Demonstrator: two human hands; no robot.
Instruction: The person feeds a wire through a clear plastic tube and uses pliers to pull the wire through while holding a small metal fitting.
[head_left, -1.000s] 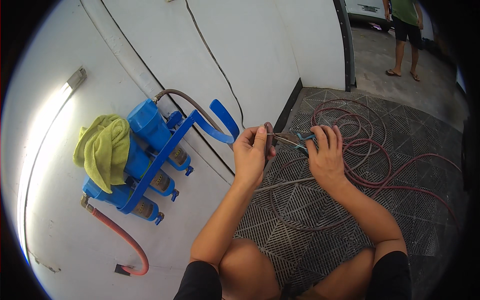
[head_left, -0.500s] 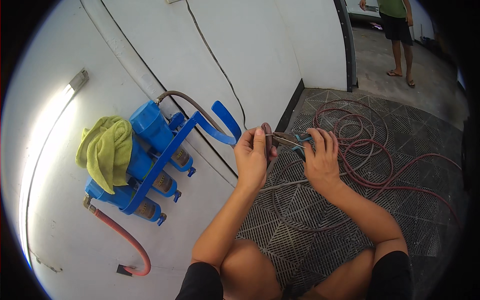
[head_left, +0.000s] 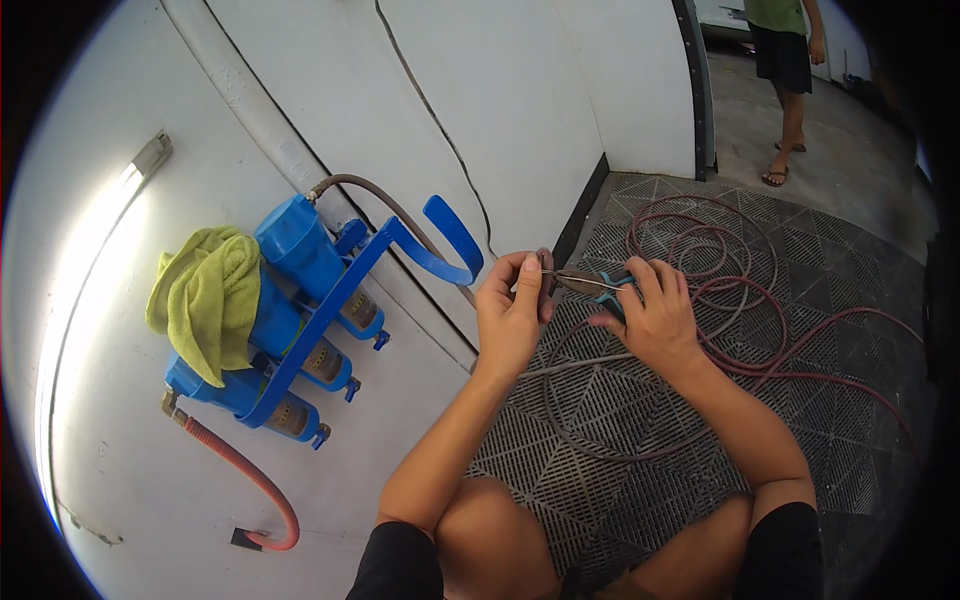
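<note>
At frame centre, our left hand point(head_left: 510, 315) pinches the brownish piece point(head_left: 546, 287) and wire point(head_left: 598, 284); our right fingers curl round the pliers point(head_left: 572, 287), thumb now splayed lower; our squeeze seems eased.

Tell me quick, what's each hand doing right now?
Left hand: closed, pinching a reddish-brown piece.
Right hand: fingers closed on teal-handled pliers.

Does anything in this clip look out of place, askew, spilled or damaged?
Mildly odd: a crumpled yellow-green cloth hangs over the blue cylindrical filter housings, partly hiding them, and a long dark red hose lies in untidy, overlapping loops on the black grated floor mat. I see no spill.
</note>
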